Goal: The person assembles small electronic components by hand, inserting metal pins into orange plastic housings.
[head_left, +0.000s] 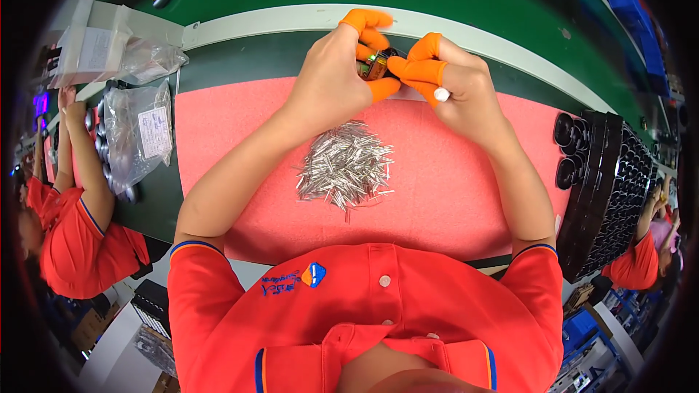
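Basically mid-unit, I'd judge: left hand [336,65] pinches a small electronic part [377,67] near the far edge of the pink mat [444,182]; right hand [466,91] has fingers bunched around a white-ended item [441,94], tips right at the part. Innards exposed, so looks unfinished. Plenty of thin metal pieces [346,167] piled loose. Can't tell how many units are done.
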`<state>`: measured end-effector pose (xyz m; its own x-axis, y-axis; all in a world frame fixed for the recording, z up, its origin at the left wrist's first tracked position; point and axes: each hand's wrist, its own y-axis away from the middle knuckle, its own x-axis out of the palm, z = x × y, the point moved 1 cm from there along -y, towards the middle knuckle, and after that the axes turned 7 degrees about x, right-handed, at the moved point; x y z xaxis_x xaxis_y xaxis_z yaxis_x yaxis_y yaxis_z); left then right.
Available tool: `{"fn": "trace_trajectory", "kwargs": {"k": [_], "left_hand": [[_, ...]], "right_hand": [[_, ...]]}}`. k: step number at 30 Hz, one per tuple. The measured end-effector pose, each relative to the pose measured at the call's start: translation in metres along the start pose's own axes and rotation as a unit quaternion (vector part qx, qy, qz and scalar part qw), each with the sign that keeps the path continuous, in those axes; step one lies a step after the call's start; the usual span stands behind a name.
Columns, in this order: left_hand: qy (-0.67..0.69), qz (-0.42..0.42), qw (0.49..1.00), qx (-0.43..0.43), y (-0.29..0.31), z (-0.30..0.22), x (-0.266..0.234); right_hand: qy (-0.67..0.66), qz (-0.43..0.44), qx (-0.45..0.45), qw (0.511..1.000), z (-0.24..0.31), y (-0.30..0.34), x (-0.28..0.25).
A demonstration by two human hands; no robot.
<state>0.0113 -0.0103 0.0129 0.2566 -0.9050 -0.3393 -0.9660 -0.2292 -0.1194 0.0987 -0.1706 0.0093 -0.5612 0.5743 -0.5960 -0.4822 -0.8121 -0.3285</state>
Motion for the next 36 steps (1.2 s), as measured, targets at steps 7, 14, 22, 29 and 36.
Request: {"fn": "trace_trajectory", "kwargs": {"k": [7,14,22,29,36], "left_hand": [[-0.092,0.099,0.970,0.204,0.001,0.013,0.000],[-0.024,0.222,0.941,0.255,0.015,-0.012,0.020],[0.040,0.167,0.950,0.260,0.024,-0.016,0.023],[0.029,0.171,0.957,0.234,0.024,-0.026,0.023],[-0.031,0.136,0.963,0.232,0.021,-0.023,0.025]], "right_hand": [[-0.275,-0.026,0.168,0.946,0.022,-0.007,-0.029],[-0.791,0.044,-0.004,0.610,0.014,-0.003,-0.023],[-0.822,0.062,0.017,0.565,0.025,0.002,-0.023],[-0.791,0.016,0.010,0.612,0.039,0.005,-0.021],[-0.738,-0.044,0.026,0.673,0.042,0.005,-0.009]]}}
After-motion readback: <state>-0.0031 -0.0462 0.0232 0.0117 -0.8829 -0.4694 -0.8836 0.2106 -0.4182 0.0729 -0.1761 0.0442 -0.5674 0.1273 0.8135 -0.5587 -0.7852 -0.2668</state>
